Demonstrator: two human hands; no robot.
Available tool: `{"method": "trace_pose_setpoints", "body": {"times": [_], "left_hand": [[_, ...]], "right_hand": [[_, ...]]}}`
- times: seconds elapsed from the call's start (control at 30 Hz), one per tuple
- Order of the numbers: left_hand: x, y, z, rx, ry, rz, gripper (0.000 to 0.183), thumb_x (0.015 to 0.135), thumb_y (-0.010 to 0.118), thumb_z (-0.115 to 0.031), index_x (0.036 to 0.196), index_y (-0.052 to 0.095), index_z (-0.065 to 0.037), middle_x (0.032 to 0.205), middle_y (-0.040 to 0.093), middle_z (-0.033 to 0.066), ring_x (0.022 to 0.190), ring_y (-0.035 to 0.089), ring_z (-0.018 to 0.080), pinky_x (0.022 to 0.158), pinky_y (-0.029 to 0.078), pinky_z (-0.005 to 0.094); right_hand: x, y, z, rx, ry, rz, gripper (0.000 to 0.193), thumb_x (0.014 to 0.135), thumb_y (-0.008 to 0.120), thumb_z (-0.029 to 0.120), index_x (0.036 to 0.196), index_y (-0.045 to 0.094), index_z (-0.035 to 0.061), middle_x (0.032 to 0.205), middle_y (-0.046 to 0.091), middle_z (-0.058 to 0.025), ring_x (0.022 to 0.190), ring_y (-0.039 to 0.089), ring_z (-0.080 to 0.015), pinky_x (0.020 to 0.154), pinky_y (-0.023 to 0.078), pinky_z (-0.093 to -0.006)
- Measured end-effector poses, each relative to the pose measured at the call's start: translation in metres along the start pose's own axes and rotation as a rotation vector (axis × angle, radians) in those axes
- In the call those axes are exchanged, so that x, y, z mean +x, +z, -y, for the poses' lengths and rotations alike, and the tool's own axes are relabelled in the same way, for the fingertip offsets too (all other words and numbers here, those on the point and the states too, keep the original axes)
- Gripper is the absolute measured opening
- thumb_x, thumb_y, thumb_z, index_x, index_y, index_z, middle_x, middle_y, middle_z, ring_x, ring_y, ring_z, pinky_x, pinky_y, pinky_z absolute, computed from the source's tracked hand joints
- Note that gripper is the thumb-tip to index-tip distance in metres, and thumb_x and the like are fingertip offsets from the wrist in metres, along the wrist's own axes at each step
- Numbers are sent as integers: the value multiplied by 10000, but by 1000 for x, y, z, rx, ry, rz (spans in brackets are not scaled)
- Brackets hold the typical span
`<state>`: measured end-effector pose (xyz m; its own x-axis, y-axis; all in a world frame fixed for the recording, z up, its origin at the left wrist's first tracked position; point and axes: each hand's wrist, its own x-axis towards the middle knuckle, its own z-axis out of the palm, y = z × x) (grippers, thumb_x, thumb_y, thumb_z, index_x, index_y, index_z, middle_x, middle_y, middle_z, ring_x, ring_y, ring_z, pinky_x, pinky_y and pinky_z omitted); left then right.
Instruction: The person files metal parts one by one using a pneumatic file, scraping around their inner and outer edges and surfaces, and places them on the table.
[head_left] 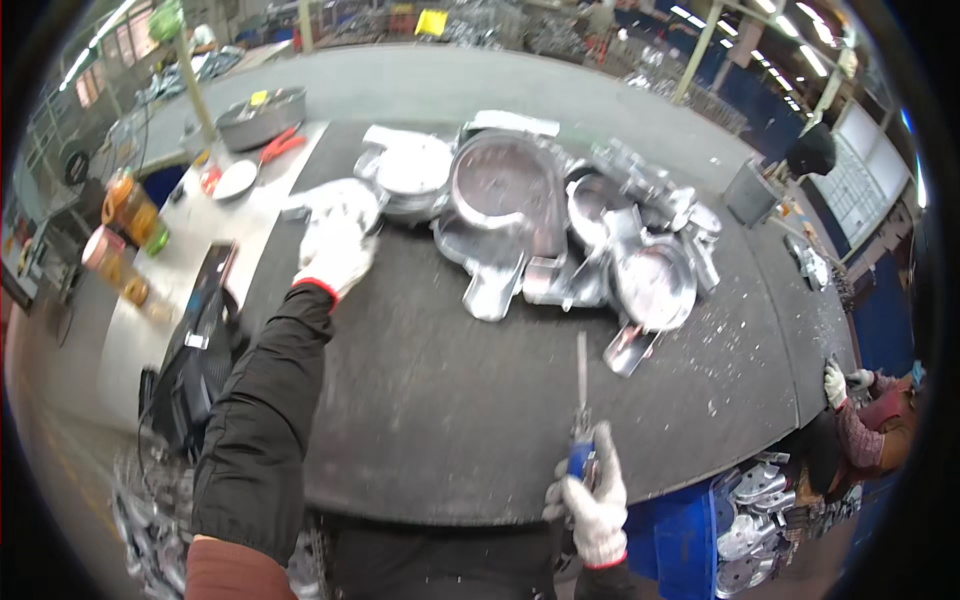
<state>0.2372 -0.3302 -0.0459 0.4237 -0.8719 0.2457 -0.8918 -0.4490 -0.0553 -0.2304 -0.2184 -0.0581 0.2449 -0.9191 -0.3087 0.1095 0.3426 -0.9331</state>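
My left hand (335,262), in a white glove with a red cuff, reaches out to the left end of a group of castings. Its fingers are closed on the near edge of a round silvery metal casting (350,203); glare and blur hide the fingertips. Close to the table's front edge, my right hand (597,500), gloved the same way, is wrapped round a blue-handled file (580,455). The file's long thin blade points away from me, toward the castings. Right of the left hand lie more castings, among them a large round housing (505,185) and a smaller ring-shaped one (652,285).
The dark tabletop (430,400) carries metal shavings at right. On the left side stand bottles (135,210), a black bag (205,360), red-handled pliers (280,145) and a grey basin (262,120). A blue bin (690,540) holds castings at lower right. A co-worker (875,425) is at far right.
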Motion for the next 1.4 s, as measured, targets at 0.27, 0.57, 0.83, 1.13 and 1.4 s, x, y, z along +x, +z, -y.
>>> {"method": "trace_pose_setpoints", "body": {"times": [0.27, 0.57, 0.83, 1.13, 1.4], "left_hand": [[78, 28, 53, -223, -318, 228, 582, 949, 596, -535, 1404, 597, -171, 1486, 586, 82, 1429, 473, 334, 1181, 313, 602], [-94, -8, -36, -378, 218, -11, 605, 747, 831, -494, 1234, 694, -161, 1276, 676, 48, 1266, 566, 301, 1162, 302, 612], [-260, -83, -94, -354, 315, 230, 943, 635, 847, -673, 1420, 622, -201, 1439, 560, 205, 1288, 497, 562, 1011, 367, 763], [-315, -64, -90, -423, 631, 82, 771, 729, 853, -489, 1401, 605, -206, 1437, 558, 156, 1260, 527, 475, 877, 491, 602], [-344, -60, -68, -827, 618, -237, 466, 717, 805, -250, 1174, 716, -247, 1314, 581, 129, 1319, 518, 429, 1048, 371, 790]], "right_hand": [[-4, -2, 8, -30, 109, 73, 906, 933, 715, 50, 1680, 210, 135, 1092, 617, -76, 729, 658, -150, 580, 558, -267], [-4, 8, 14, -5, 103, -5, 910, 916, 694, 6, 1680, 229, 173, 1070, 614, -60, 717, 654, -139, 571, 557, -262], [4, 7, 10, -121, 35, -82, 901, 895, 667, 69, 1673, 217, 121, 986, 646, -107, 663, 665, -188, 541, 580, -311], [7, 1, -3, -16, 14, -27, 910, 900, 679, 37, 1674, 221, 177, 951, 651, -124, 651, 691, -211, 488, 609, -343], [-1, 3, 1, -33, 107, -48, 956, 899, 721, 65, 1680, 181, 171, 995, 640, -114, 681, 692, -204, 500, 610, -339]]}}
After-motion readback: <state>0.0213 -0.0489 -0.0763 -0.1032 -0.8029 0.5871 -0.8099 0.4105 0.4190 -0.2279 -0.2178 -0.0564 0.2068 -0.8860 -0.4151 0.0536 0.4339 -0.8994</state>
